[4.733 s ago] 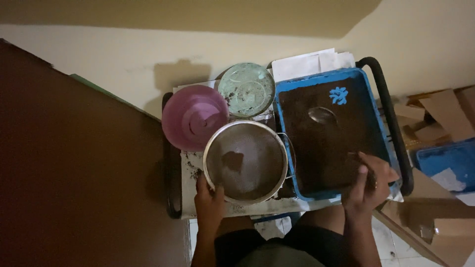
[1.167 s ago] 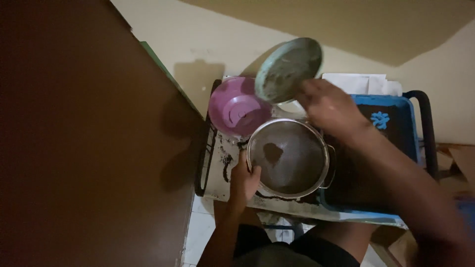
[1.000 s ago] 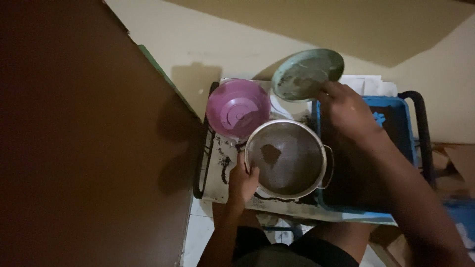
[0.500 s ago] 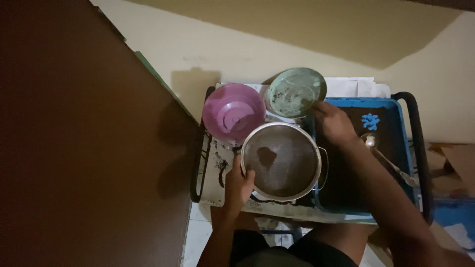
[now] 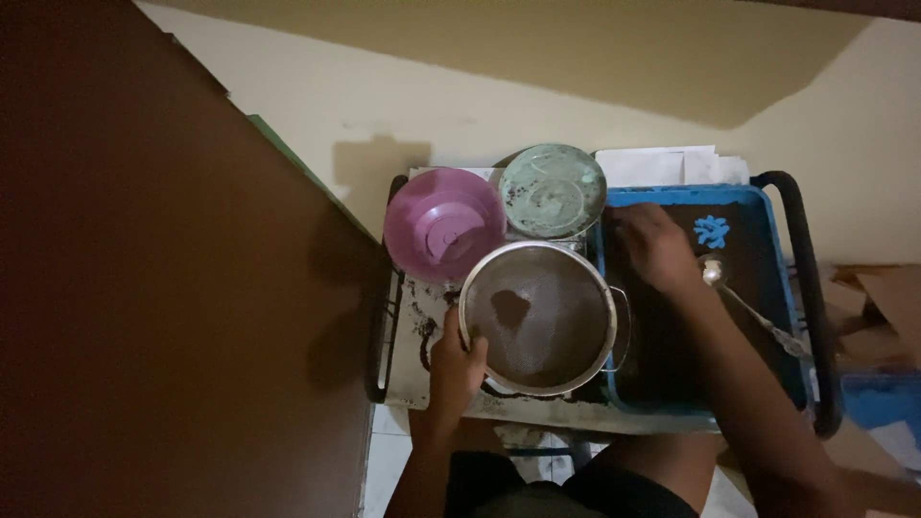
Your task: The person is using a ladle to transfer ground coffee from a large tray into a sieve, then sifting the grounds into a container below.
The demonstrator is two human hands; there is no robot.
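Left hand (image 5: pixel 455 366) clamped on rim of round metal sieve (image 5: pixel 537 317), frame centre; brown powder patch inside. Right hand (image 5: pixel 655 247) rests palm down, fingers loosely together, in blue tray (image 5: pixel 779 288) at right, holding nothing. Spoon (image 5: pixel 743 305) lies just beside it. Green bowl (image 5: pixel 553 190) and purple bowl (image 5: pixel 444 224) sit above sieve.

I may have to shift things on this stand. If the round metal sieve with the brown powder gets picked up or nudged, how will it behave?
The metal sieve looks rigid, so it should keep its shape. It holds only a thin layer of powder, so it is probably light. The left hand grips its rim; tilted or jolted, it would likely shed powder onto the stained stand or the blue tray.
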